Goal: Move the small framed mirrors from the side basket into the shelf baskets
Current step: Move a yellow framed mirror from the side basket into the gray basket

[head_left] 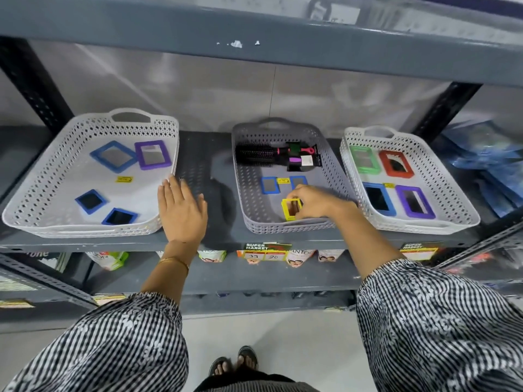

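- Right hand pinches a yellow mirror by its right edge, fingers closed on the frame, holding it tilted over the near end of the grey basket.
- Just beyond the grip, two blue-framed mirrors lie flat on the grey basket's floor with a yellow tag between them; one is partly hidden behind the knuckles.
- Farther back from the grip, a black round hairbrush and a packaged item lie across the far end of the same basket.
- Left of the grip, the left hand rests flat and spread on the bare shelf, holding nothing, its fingertips just beside the rim of the left basket.
- Left basket holds four mirrors: a large blue one and a purple one at the far end, two small blue ones near the front.
- Right of the grip, the right basket holds four more: green and red at the back, blue and purple in front.
- Below the grip, price labels hang on the shelf edge, with packets on the tier beneath.
- Striped sleeves cover both forearms; a thin bangle circles the left wrist.
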The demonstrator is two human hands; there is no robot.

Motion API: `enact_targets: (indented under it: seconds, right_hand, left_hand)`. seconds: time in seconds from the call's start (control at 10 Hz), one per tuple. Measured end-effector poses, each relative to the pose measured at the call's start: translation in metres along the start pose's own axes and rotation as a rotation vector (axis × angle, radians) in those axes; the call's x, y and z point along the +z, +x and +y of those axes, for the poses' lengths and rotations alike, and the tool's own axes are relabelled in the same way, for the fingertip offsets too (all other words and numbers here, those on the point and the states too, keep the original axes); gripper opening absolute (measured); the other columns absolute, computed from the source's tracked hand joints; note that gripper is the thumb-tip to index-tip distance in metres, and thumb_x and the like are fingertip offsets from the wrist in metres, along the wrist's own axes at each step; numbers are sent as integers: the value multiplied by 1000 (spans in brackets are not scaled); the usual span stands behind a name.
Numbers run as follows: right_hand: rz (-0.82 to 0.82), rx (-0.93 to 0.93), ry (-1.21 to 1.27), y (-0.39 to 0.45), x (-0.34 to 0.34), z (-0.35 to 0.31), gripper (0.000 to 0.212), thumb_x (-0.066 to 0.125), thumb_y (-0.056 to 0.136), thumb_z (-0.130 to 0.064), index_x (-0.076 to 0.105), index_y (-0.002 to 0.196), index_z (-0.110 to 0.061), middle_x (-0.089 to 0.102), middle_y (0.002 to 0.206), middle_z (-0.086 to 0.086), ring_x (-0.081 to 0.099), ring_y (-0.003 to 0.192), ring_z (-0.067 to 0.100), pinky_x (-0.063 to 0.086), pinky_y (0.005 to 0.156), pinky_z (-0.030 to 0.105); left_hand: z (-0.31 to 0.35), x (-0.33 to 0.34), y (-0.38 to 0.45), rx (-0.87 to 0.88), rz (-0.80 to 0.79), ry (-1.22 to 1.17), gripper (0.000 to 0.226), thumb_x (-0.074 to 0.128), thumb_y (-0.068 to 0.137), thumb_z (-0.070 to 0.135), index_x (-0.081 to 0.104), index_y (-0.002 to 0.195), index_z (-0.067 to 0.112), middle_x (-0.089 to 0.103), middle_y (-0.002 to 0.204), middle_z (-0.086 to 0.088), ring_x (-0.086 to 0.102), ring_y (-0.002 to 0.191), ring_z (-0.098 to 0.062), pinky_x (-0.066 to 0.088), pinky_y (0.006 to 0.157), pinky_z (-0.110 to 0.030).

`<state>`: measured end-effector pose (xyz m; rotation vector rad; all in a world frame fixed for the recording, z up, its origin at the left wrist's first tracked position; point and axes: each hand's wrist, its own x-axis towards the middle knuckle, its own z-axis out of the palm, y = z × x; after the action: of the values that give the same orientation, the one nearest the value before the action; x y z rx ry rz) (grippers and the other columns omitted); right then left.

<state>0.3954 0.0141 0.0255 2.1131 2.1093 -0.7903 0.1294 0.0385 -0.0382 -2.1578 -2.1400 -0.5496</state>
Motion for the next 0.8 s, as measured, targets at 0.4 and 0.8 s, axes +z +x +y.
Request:
enact_targets:
  seconds: [0.4, 0.8]
  right_hand:
    - [0, 2, -42, 0, 4, -1, 40, 66, 81, -1, 61, 121, -2, 53, 125, 15, 57, 107, 29, 43, 79, 27]
    - [-18, 35, -71, 3, 4, -3, 48, 67, 81, -5, 55, 127, -3, 50, 128, 15, 52, 116, 31, 45, 97, 37]
  left_hand:
    - [0, -5, -1, 3, -36, 19, 56, 38, 97, 33, 34, 137, -6, 29, 148, -29, 24, 138, -42, 10, 117, -44]
    - [0, -9, 0, -16, -67, 3, 58, 32, 98, 37, 30, 140, -3, 26, 151, -25, 20, 140, -38, 9, 118, -42]
